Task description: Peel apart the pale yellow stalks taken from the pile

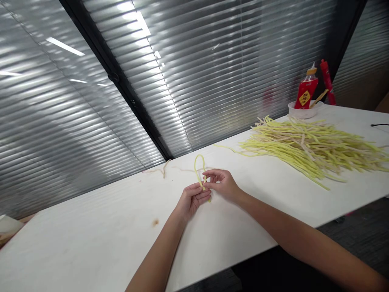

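Left hand (192, 199) and right hand (221, 183) close together over the white tabletop (91, 227), fingertips meeting, both pinching the crossed ends of one yellow strip (199, 168). Strip bent into an upright loop, standing above the fingers, with one short end hanging down below the left hand. Two pale strips (164, 168) lying flat on the tabletop just behind the hands, near the window blinds (212, 73). Farther right, well apart from the hands, a large pile of yellow and pale strips (310, 144) spread on the tabletop. Behind the pile, a white bowl (304, 111) with a red bottle (306, 91) standing in it.
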`<control>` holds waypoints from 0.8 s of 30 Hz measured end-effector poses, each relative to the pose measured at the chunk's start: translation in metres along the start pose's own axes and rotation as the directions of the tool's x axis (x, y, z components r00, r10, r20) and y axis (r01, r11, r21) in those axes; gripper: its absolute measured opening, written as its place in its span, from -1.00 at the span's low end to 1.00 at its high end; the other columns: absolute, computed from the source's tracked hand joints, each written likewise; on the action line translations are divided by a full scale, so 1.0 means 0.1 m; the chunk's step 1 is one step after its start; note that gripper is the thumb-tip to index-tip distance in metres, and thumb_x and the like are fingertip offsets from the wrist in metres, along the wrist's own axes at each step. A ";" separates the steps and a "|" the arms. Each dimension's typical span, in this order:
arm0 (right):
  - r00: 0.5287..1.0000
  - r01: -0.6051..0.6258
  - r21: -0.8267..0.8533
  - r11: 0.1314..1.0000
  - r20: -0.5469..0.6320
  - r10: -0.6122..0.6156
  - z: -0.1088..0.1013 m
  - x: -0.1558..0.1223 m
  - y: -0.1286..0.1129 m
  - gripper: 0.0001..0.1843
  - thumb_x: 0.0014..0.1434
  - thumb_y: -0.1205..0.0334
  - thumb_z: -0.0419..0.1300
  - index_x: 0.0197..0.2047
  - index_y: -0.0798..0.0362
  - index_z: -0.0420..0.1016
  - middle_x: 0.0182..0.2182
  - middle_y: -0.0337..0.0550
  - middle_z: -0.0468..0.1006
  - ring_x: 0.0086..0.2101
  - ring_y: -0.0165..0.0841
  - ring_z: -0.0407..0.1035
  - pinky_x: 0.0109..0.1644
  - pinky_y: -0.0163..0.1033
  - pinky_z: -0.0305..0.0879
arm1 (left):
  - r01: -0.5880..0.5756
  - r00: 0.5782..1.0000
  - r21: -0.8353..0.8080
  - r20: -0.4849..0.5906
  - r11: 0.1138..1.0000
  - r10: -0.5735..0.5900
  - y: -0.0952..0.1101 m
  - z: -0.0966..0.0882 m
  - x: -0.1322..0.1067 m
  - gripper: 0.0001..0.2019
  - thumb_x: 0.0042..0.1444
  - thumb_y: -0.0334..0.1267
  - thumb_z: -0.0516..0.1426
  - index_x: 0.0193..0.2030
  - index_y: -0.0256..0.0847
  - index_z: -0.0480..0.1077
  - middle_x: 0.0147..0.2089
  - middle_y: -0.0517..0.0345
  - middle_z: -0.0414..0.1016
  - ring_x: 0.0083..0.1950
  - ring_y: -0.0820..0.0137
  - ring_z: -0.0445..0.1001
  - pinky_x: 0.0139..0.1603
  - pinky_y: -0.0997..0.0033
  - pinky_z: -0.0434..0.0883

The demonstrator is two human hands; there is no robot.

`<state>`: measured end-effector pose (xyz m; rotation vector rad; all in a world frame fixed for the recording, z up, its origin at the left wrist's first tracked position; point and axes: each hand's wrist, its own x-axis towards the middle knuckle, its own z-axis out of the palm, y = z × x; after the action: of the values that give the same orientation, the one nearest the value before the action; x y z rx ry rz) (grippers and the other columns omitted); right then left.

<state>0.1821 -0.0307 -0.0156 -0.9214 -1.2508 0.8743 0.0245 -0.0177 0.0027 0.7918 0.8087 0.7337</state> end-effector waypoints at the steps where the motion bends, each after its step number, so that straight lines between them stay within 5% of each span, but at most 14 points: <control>1: 1.000 -0.001 -0.005 1.000 0.000 0.001 0.00 0.00 0.01 -0.68 -0.15 0.21 0.31 -0.23 0.00 0.56 -0.41 -0.21 0.53 -0.49 -0.45 0.30 -0.40 -0.30 0.27 | -0.004 1.000 0.007 -0.005 1.000 0.004 0.00 0.00 0.00 -0.81 -0.08 -0.46 0.20 -0.26 -0.38 0.47 -0.34 -0.12 0.54 -0.30 0.27 0.55 -0.13 0.29 0.44; 14: 0.994 -0.071 0.005 0.997 0.077 0.071 0.02 -0.01 0.03 -0.66 -0.02 0.16 0.24 -0.13 -0.02 0.54 -0.30 -0.15 0.57 -0.31 -0.35 0.42 -0.31 -0.26 0.32 | -0.042 0.999 0.079 0.032 0.996 0.039 -0.03 -0.03 0.00 -0.89 -0.09 -0.42 0.24 -0.35 -0.37 0.50 -0.36 -0.04 0.54 -0.30 0.35 0.53 -0.13 0.37 0.44; 24: 0.997 -0.074 0.059 0.996 0.043 0.071 0.02 0.01 0.03 -0.66 -0.05 0.09 0.27 -0.19 0.04 0.55 -0.43 -0.19 0.54 -0.40 -0.38 0.40 -0.34 -0.27 0.31 | -0.031 0.999 0.032 0.009 0.999 0.031 -0.03 -0.03 0.02 -0.90 -0.11 -0.43 0.25 -0.39 -0.37 0.45 -0.35 -0.09 0.55 -0.28 0.27 0.55 -0.11 0.29 0.45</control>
<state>0.1804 -0.0290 -0.0179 -0.9088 -1.2252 0.9878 0.0235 -0.0171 -0.0021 0.8375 0.8043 0.7457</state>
